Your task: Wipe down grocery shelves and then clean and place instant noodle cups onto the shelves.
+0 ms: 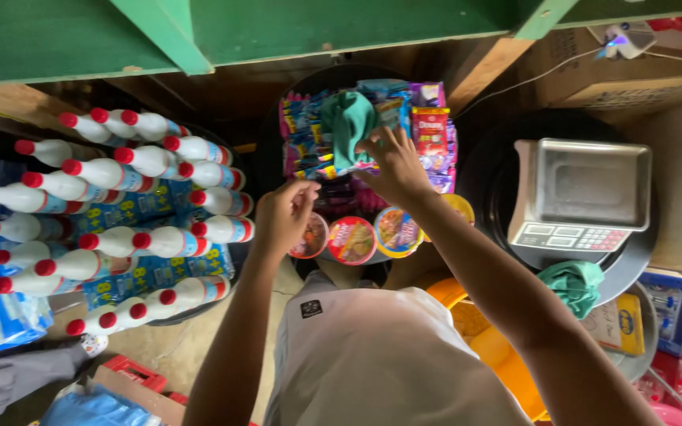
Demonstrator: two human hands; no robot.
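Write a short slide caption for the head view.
Both hands reach into a tub of snack packets beside white bottles.
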